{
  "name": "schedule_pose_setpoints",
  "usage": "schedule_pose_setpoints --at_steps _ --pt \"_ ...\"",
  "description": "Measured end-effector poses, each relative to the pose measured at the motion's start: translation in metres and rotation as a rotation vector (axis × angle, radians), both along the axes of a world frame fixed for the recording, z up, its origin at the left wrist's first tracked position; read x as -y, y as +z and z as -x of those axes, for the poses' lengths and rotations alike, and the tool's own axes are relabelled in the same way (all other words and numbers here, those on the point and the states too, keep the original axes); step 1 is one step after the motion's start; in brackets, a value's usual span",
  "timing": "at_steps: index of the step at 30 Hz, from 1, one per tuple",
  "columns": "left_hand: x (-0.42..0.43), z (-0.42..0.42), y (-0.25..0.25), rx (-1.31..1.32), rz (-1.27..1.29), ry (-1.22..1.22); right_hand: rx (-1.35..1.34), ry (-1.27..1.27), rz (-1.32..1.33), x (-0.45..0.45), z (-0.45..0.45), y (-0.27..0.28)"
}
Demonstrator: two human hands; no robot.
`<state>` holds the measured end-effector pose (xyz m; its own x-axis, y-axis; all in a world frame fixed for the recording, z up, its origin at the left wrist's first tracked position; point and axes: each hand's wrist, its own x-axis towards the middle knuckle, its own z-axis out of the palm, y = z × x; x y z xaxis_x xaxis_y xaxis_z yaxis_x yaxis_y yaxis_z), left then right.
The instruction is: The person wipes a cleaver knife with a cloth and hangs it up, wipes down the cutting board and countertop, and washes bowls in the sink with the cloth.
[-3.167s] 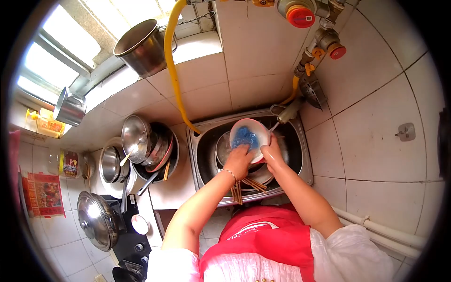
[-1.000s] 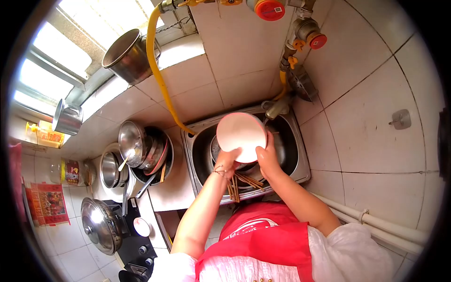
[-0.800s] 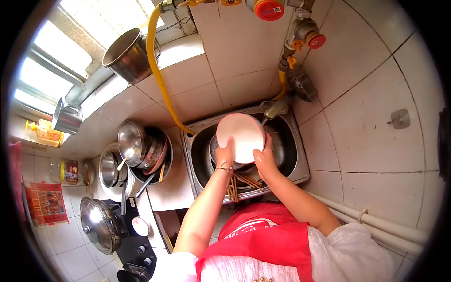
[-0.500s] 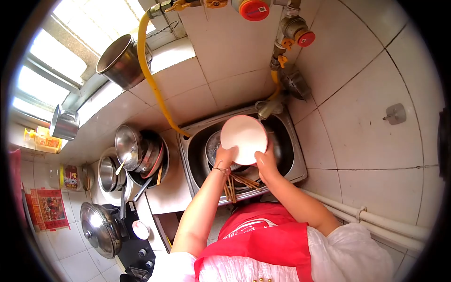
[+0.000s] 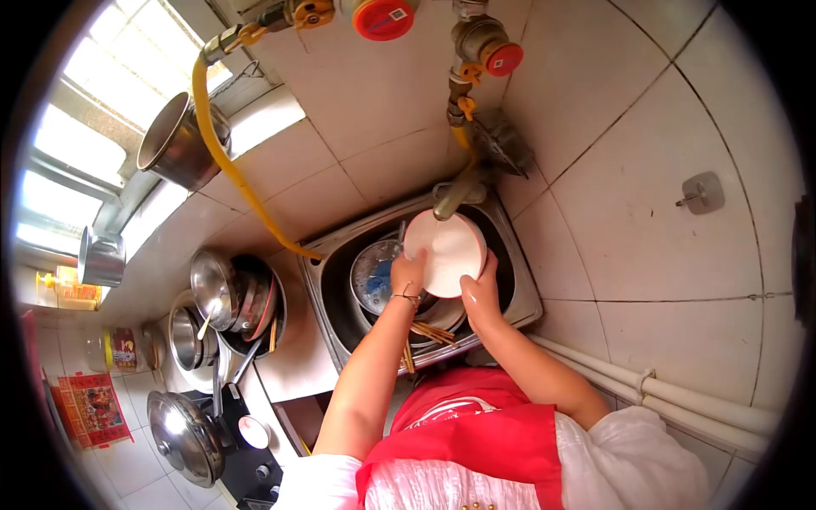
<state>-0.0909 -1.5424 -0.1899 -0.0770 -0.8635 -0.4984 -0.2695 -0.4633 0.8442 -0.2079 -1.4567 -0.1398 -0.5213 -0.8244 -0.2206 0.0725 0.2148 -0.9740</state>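
Observation:
A white bowl with a pink rim (image 5: 446, 259) is held over the sink (image 5: 327, 327), its face tilted up toward me. My left hand (image 5: 408, 274) grips its left edge with the thumb on its face. At the bowl's lower right edge, my right hand (image 5: 482, 297) is closed on the rim. The faucet (image 5: 453, 197) is just above the bowl's top edge. To the left of my left hand, a metal basin (image 5: 361, 276) holds a blue cloth or scrubber (image 5: 380, 280) in suds. Several chopsticks (image 5: 432, 332) lie below the bowl, across dishes in the sink.
Left of the sink stand stacked metal bowls (image 5: 212, 287) and a dark pan with a handle (image 5: 248, 361). A lidded pot (image 5: 183, 433) sits on the stove. A yellow hose (image 5: 234, 174) runs down to the sink corner. Pipes with valves (image 5: 466, 81) are on the wall.
The blue scrubber has left the bowl and lies in the basin. The bowl was turned to face up and is now closer to the faucet. The whole view has shifted.

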Motion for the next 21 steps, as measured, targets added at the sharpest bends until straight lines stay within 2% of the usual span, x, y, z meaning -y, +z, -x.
schedule_pose_setpoints --at_steps 1,3,5,6,8,9,10,11,12,13,15,16,17,19,21 --pt "0.002 0.002 0.002 0.231 0.066 -0.034 -0.034 -0.005 0.017 0.0 0.001 0.0" --pt "0.002 0.005 -0.015 0.268 0.115 -0.016 -0.099 0.011 0.018 0.004 0.007 0.004" --pt "-0.001 0.006 -0.027 -0.055 -0.012 0.033 -0.079 -0.01 0.055 0.007 0.011 0.006" --pt "-0.005 0.007 -0.02 -0.053 -0.012 0.031 -0.077 -0.011 0.055 0.006 0.013 0.006" --pt "-0.012 0.008 0.001 -0.557 -0.083 0.044 0.081 0.001 0.009 0.006 0.019 0.006" --pt "-0.007 0.003 -0.003 -0.556 -0.082 0.045 0.082 0.003 0.009 0.005 0.017 0.006" --pt "0.003 -0.005 -0.003 -0.213 0.138 -0.07 0.121 0.008 -0.04 0.002 0.015 0.005" --pt "0.008 -0.008 -0.004 -0.058 0.248 -0.142 0.156 0.014 -0.088 0.0 0.013 0.005" --pt "0.013 -0.01 0.004 0.114 0.359 -0.204 0.335 -0.019 -0.133 -0.001 0.011 0.01" --pt "0.017 -0.011 0.017 0.288 0.466 -0.248 0.332 -0.015 -0.135 -0.004 0.011 0.012" --pt "0.017 -0.01 0.047 0.701 0.446 -0.393 0.425 0.009 -0.148 -0.003 0.01 0.013" --pt "0.015 -0.01 0.06 0.615 0.365 -0.369 0.426 0.013 -0.149 -0.001 0.01 0.012" --pt "0.013 -0.01 0.053 0.617 0.363 -0.367 0.429 0.013 -0.14 0.0 0.012 0.009" --pt "0.009 -0.013 0.008 0.283 0.419 -0.171 0.436 0.014 -0.131 0.004 0.018 -0.002" --pt "-0.001 -0.013 -0.008 0.14 0.351 -0.201 0.388 0.073 -0.012 0.01 0.022 -0.009"
